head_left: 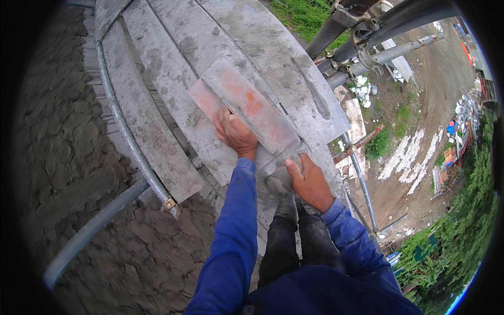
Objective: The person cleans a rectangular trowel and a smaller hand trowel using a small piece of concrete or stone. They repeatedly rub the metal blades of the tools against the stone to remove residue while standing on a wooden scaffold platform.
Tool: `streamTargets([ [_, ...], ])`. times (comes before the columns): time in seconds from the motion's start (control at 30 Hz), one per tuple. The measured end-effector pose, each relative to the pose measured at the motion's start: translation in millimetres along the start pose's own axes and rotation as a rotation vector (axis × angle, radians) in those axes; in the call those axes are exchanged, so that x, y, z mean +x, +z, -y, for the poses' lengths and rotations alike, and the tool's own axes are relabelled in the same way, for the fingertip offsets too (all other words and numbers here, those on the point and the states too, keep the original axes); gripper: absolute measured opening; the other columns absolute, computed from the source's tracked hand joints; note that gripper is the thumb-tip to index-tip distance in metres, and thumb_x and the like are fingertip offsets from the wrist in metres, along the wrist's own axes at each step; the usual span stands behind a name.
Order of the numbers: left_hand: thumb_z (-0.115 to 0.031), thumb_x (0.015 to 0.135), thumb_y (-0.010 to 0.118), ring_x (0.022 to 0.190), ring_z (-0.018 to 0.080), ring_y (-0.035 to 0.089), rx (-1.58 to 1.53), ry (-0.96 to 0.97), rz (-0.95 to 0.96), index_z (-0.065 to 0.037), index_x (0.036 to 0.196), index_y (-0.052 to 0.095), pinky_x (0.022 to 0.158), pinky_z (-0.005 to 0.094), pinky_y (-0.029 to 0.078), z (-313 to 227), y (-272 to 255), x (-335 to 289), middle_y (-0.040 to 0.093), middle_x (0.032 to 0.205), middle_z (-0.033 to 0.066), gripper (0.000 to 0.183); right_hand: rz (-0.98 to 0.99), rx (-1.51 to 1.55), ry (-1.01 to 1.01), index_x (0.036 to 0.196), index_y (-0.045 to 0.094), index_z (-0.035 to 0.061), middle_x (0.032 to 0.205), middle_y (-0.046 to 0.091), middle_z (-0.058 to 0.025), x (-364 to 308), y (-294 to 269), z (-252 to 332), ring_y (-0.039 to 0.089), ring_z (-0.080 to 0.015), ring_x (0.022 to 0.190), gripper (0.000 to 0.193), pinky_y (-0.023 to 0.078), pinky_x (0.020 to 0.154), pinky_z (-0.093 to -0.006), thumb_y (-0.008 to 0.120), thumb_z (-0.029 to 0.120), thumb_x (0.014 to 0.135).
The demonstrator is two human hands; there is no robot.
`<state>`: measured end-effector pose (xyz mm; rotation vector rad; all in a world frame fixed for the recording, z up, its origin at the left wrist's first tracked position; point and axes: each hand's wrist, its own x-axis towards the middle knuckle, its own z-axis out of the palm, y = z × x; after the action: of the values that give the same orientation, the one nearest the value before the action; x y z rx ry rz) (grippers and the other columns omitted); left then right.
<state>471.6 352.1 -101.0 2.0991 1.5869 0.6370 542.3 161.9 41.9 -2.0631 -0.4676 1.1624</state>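
Note:
My left hand is closed at the lower left edge of a long flat plastering float, grey with orange-red stains; its grip is partly hidden. Beneath the float's far end shows a pinkish flat slab, and whether the two are joined I cannot tell. To the right, my right hand curls with its thumb along the top of a small flat grey tool, like a scraper, that meets the float's near end. Both are over grey scaffold planks.
Rough wet-looking mortar covers the wall at left. A metal rail runs beside it, joined by another pipe. Clamped scaffold tubes stand at upper right. Beyond the plank edge, the ground lies far below. My boots are on the planks.

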Motion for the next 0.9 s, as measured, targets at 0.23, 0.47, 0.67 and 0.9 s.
streamTargets([
  [0.23,-0.034,0.104,0.03,0.146,0.039,0.031,0.057,0.075,-0.03,0.001,0.141,0.052,0.119,0.0523,0.016,12.1,4.4,3.8,0.05,0.148,0.0181,0.056,0.141,-0.066,0.029,0.112,0.053,-0.0061,0.091,0.066,-0.0354,-35.0,34.5,-28.7,0.063,-0.0557,0.087,0.059,0.048,0.077,-0.0586,0.052,0.052,0.101],
  [0.47,-0.034,0.105,0.029,0.144,0.0389,0.035,-0.014,0.011,-0.022,0.002,0.141,0.052,0.119,0.0514,0.02,-7.1,-1.2,-2.0,0.052,0.147,0.0193,0.056,0.036,-0.016,0.003,0.111,0.055,-0.006,0.092,0.066,-0.0342,-49.2,45.1,-40.4,0.064,-0.0532,0.086,0.057,0.049,0.077,-0.058,0.051,0.05,0.102],
  [0.67,-0.031,0.104,0.032,0.143,0.0388,0.037,-0.045,0.047,-0.055,0.004,0.136,0.055,0.119,0.0494,0.021,-2.6,3.6,-1.0,0.054,0.144,0.02,0.053,0.076,-0.106,0.049,0.114,0.054,-0.0046,0.092,0.066,-0.0335,-28.2,39.0,-18.4,0.065,-0.0527,0.086,0.057,0.049,0.077,-0.0581,0.05,0.051,0.102],
  [0.9,-0.034,0.104,0.029,0.144,0.0382,0.034,-0.008,0.057,-0.034,0.003,0.138,0.054,0.119,0.05,0.019,3.6,3.8,-3.3,0.052,0.146,0.0186,0.056,0.025,-0.196,0.046,0.115,0.054,-0.0033,0.091,0.068,-0.0313,-18.3,34.6,-16.1,0.065,-0.052,0.085,0.059,0.049,0.076,-0.058,0.05,0.053,0.101],
])
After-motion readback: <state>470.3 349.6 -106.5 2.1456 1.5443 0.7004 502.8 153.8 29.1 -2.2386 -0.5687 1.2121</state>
